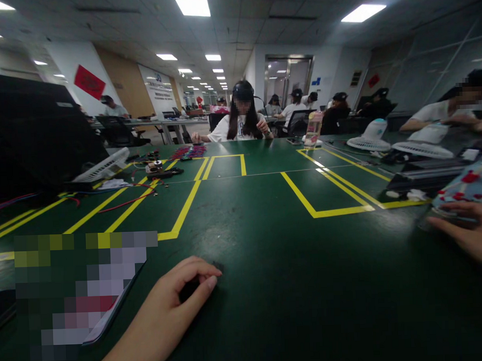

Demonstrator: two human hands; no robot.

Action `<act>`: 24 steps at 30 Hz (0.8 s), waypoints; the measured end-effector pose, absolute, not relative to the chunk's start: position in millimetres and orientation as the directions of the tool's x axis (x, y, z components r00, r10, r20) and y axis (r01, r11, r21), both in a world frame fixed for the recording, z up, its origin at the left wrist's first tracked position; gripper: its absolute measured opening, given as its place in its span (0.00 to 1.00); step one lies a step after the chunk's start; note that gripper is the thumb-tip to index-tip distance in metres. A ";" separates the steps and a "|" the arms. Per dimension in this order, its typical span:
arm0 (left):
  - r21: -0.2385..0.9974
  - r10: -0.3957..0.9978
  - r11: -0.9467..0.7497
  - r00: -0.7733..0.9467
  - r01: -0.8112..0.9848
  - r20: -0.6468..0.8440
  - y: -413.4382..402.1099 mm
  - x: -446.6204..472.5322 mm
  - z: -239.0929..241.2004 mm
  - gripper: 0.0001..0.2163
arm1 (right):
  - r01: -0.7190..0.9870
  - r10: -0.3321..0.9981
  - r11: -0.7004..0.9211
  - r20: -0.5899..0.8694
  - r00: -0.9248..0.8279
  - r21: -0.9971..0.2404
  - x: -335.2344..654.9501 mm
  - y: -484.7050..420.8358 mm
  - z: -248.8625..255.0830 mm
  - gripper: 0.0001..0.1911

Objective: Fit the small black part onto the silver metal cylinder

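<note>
My left hand [177,296] rests low on the green table [267,264] with its fingers curled round a small black object that I cannot name. My right hand [466,230] lies at the right edge of view. Its fingers are stretched flat, touching a pale blue patterned item with red marks [468,185]. A flat tablet-like object [107,311], partly blurred out, lies just left of my left hand.
Yellow tape lines [325,212] mark boxes on the table. Red and blue wires and small parts [153,170] lie at the far left beside a black monitor [29,135]. Two small white fans [372,136] stand at the right. Several people sit at the table's far side.
</note>
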State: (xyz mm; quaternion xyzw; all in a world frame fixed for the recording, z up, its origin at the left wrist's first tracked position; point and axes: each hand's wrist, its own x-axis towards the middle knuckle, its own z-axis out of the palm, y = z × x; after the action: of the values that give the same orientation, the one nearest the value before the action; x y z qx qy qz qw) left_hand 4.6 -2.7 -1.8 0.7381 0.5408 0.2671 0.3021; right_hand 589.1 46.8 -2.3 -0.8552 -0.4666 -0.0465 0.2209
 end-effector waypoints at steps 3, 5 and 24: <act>0.738 0.959 -0.233 0.275 0.633 0.067 -2.4 5.9 -2.9 0.07 | 0.795 0.780 -0.496 0.224 0.585 -0.349 554.7 41.3 9.2 0.31; 0.737 0.957 -0.240 0.281 0.632 0.070 -2.1 7.2 -2.6 0.07 | 0.827 0.817 -0.395 0.259 0.515 -0.401 522.6 38.4 10.7 0.29; 0.726 0.951 -0.283 0.283 0.627 0.126 2.7 19.8 1.2 0.07 | 0.468 0.833 0.506 0.269 -0.484 -0.725 276.5 22.0 -10.6 0.29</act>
State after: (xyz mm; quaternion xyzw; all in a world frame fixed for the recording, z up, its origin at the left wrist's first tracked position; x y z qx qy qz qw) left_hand 19.8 2.7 1.2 0.7486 0.5268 0.2845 0.2847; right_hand 276.5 22.0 -10.6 -0.4014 -0.8100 0.2930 0.3112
